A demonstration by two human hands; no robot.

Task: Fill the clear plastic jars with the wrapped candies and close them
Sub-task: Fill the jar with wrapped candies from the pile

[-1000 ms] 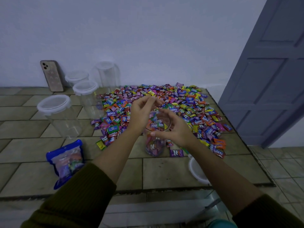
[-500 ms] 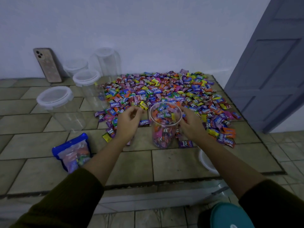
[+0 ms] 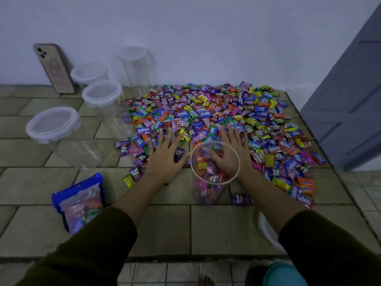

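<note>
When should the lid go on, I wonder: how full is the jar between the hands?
Partly full: wrapped candies fill the clear jar low down, while the right hand shows through its upper wall.

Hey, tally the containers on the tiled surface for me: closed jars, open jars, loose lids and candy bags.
Closed jars: 4
Open jar: 1
Loose lid: 1
Candy bag: 1
Total: 7
</note>
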